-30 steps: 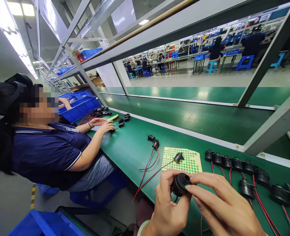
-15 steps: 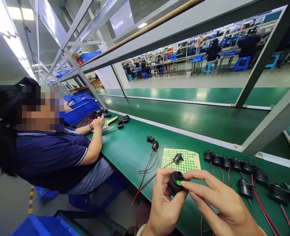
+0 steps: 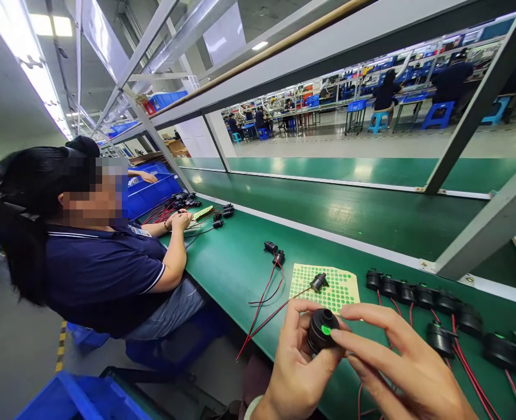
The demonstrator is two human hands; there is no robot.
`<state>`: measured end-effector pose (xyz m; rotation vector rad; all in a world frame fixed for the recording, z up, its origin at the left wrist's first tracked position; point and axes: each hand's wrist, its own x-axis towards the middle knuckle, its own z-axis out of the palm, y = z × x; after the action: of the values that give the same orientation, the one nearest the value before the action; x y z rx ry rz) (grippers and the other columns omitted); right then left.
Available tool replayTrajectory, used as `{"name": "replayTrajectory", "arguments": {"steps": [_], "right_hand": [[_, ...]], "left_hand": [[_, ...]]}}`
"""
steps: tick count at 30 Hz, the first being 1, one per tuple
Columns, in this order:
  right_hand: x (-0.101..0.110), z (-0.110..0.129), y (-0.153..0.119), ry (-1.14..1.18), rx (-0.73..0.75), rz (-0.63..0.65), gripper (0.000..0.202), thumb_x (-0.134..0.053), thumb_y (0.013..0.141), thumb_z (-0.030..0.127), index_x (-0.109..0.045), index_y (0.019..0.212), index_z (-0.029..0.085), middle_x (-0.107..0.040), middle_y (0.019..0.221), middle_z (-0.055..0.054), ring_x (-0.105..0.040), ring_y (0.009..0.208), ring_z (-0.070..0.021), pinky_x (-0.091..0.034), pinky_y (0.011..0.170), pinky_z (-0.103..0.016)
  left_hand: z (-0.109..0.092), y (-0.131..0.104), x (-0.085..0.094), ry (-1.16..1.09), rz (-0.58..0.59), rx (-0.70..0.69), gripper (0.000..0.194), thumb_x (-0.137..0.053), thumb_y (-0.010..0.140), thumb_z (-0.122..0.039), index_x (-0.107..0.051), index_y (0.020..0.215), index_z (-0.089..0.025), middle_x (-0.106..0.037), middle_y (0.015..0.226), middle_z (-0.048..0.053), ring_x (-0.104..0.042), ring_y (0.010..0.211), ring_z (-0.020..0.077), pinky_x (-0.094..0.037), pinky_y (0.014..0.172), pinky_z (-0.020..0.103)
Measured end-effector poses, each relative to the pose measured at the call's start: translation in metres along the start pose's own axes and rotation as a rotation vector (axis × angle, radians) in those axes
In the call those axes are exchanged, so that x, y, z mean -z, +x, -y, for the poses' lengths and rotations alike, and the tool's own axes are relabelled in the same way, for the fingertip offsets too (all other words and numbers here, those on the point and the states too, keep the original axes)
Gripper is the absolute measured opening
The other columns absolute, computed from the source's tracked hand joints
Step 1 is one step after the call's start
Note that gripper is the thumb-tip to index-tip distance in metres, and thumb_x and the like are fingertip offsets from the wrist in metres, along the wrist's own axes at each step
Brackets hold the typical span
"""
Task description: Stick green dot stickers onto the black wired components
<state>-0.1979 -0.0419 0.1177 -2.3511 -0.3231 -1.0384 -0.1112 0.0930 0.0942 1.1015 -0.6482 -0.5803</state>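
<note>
My left hand [image 3: 299, 370] is closed around a small black pump [image 3: 321, 335], a round body with a short nozzle facing up. A green dot sticker [image 3: 326, 330] sits on the pump's top face. A fingertip of my right hand [image 3: 409, 364] touches the sticker's edge, while its other fingers are stretched out and apart, holding nothing. Just beyond my hands lies a yellow sheet of green dot stickers [image 3: 345, 286], with another black pump [image 3: 318, 282] lying on it. To the left, two more pumps [image 3: 278, 255] with red and black wires rest on the green table.
A row of several black pumps [image 3: 424, 295] with red wires stands at the right, some bearing green dots. A co-worker [image 3: 104, 262] sits at the left, hands near more pumps. Blue bins [image 3: 153, 192] stand beyond; a metal frame post [image 3: 494, 216] rises at the right.
The view has shifted slightly left. My right fingertip has drawn back a little, so more of the green sticker shows. My left hand still holds the pump.
</note>
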Motion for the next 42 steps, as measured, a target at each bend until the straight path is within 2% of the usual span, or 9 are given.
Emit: {"name": "replayTrajectory", "arguments": {"steps": [7,10,17,24,27,31,33,37,42], "right_hand": [[-0.002,-0.006,0.004,-0.004,-0.052,-0.048,0.018,-0.052,0.088,0.012,-0.064,0.1,0.018,-0.06,0.106,-0.01,-0.062,0.099,-0.0182,-0.056,0.077,-0.026],[0.001,-0.006,0.001,-0.018,-0.076,-0.026,0.02,-0.052,0.088,0.012,-0.063,0.104,0.018,-0.06,0.109,-0.011,-0.062,0.1,-0.018,-0.055,0.079,-0.025],[-0.002,-0.004,0.005,-0.145,0.163,-0.031,0.022,-0.052,0.087,0.009,-0.067,0.103,0.012,-0.063,0.106,-0.014,-0.06,0.104,-0.0211,-0.055,0.083,-0.03],[-0.012,-0.012,0.0,-0.258,0.242,-0.016,0.022,-0.049,0.093,0.015,-0.065,0.106,0.009,-0.062,0.111,-0.017,-0.057,0.108,-0.025,-0.051,0.089,-0.036],[-0.014,-0.016,0.0,-0.22,0.222,0.037,0.025,-0.047,0.095,0.02,-0.062,0.112,0.01,-0.059,0.117,-0.018,-0.054,0.114,-0.0255,-0.049,0.092,-0.038],[-0.011,-0.018,0.004,-0.128,0.182,0.09,0.031,-0.041,0.099,0.031,-0.062,0.114,0.014,-0.06,0.117,-0.014,-0.054,0.115,-0.023,-0.05,0.092,-0.035],[-0.005,-0.018,0.004,-0.046,0.136,0.069,0.034,-0.037,0.101,0.034,-0.061,0.115,0.016,-0.061,0.116,-0.012,-0.056,0.113,-0.0206,-0.051,0.092,-0.032],[0.007,-0.019,0.001,0.007,0.011,-0.026,0.034,-0.034,0.101,0.037,-0.06,0.112,0.018,-0.061,0.113,-0.01,-0.057,0.11,-0.017,-0.05,0.089,-0.025],[0.002,-0.019,0.0,0.016,0.021,0.011,0.033,-0.036,0.101,0.038,-0.061,0.11,0.019,-0.058,0.115,-0.011,-0.056,0.111,-0.0173,-0.05,0.089,-0.025]], "left_hand": [[0.008,0.0,0.001,-0.133,0.021,0.044,0.035,-0.068,0.083,-0.024,-0.045,0.109,-0.022,-0.062,0.088,0.0,-0.061,0.072,0.0088,-0.053,0.068,0.021],[0.006,0.001,-0.001,-0.167,0.032,0.052,0.035,-0.067,0.084,-0.026,-0.043,0.11,-0.024,-0.061,0.089,0.0,-0.06,0.069,0.0083,-0.054,0.065,0.021],[0.003,0.0,-0.002,-0.065,0.009,0.077,0.038,-0.071,0.08,-0.027,-0.045,0.107,-0.021,-0.059,0.083,-0.001,-0.054,0.072,0.0076,-0.044,0.067,0.017],[0.013,-0.001,0.0,-0.045,-0.023,0.063,0.032,-0.066,0.084,-0.028,-0.045,0.107,-0.021,-0.054,0.076,-0.003,-0.051,0.072,0.0071,-0.042,0.071,0.018],[0.01,0.001,-0.003,-0.007,-0.015,0.071,0.031,-0.065,0.085,-0.029,-0.045,0.106,-0.019,-0.053,0.076,-0.003,-0.051,0.073,0.0074,-0.043,0.072,0.018],[0.006,0.003,-0.006,0.007,0.066,0.016,0.038,-0.07,0.08,-0.034,-0.048,0.106,-0.017,-0.056,0.096,0.004,-0.055,0.09,0.0124,-0.046,0.082,0.021],[0.007,0.004,-0.005,-0.048,0.094,0.056,0.036,-0.069,0.081,-0.032,-0.047,0.106,-0.017,-0.058,0.092,0.003,-0.059,0.084,0.0109,-0.05,0.076,0.021],[0.014,0.005,-0.001,-0.213,0.159,0.169,0.037,-0.068,0.083,-0.033,-0.039,0.102,-0.019,-0.063,0.083,0.002,-0.065,0.065,0.0099,-0.052,0.052,0.015],[0.017,0.005,-0.002,-0.314,0.198,0.145,0.034,-0.066,0.085,-0.027,-0.038,0.103,-0.02,-0.063,0.077,-0.003,-0.062,0.057,0.0024,-0.051,0.053,0.009]]}}
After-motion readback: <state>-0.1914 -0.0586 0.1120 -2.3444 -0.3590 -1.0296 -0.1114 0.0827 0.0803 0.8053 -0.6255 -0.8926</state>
